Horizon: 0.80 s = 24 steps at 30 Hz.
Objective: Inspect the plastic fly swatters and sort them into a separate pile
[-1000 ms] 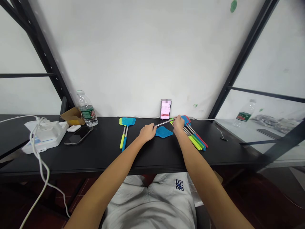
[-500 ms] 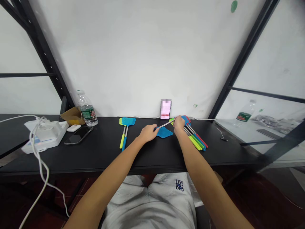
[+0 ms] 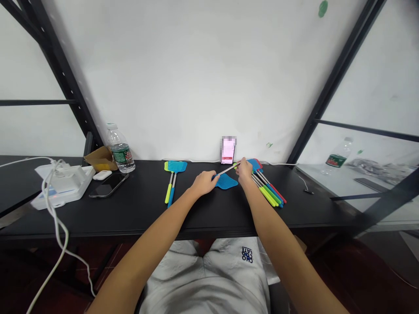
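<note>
My left hand (image 3: 203, 182) is closed on the blue end of a thin metal rod (image 3: 229, 168). My right hand (image 3: 245, 171) pinches the rod's other end, so it slants up to the right between them. A blue fly swatter head (image 3: 226, 182) lies on the desk just under the rod; whether they are joined is hidden. Beside my right hand lies a fan of several fly swatters (image 3: 270, 192) with yellow-green, green, blue and red handles, their heads partly covered by that hand. Left of my hands lie a blue fly swatter (image 3: 176, 166) and a yellow-green one (image 3: 168, 192), side by side.
A lit phone (image 3: 228, 150) leans on the wall behind my hands. At the left of the black desk (image 3: 140, 213) stand a water bottle (image 3: 120, 150), an open cardboard box (image 3: 101, 159), a dark phone (image 3: 109, 185), a white case (image 3: 102, 175) and a power strip (image 3: 63, 187) with cables.
The right hand has shifted very slightly along the rod's end. Otherwise both hands and the fly swatters stay nearly as they were; the view has moved a little.
</note>
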{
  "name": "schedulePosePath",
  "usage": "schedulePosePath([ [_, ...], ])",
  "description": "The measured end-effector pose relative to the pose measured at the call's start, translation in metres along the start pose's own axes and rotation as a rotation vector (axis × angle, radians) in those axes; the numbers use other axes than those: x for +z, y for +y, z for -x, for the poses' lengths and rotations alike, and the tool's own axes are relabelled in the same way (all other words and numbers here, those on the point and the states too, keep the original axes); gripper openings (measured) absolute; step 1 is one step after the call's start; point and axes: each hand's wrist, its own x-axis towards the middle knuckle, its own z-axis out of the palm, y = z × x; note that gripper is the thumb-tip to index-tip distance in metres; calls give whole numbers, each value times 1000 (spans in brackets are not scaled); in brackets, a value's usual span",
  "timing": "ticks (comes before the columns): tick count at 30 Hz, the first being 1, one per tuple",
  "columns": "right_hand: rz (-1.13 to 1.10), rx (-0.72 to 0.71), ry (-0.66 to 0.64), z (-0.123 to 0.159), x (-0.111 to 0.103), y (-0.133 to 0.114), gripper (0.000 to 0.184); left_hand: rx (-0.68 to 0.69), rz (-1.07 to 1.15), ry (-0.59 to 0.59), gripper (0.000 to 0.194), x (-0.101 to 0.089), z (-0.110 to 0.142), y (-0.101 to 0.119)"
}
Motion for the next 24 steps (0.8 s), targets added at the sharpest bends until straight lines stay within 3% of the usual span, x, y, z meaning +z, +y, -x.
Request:
schedulePosePath([
  [2,-147,63,-14,5,2,-3,42,-4,-1,14,40,1,0,0],
  [5,-248,97,-169,17,8,-8,34,-13,6,13,40,1,-1,-1],
  [11,-186,83,-462,33,19,-11,32,-7,27,28,37,2,-2,-1],
  [24,-19,20,-537,33,17,-8,38,8,67,66,34,5,-5,-5],
])
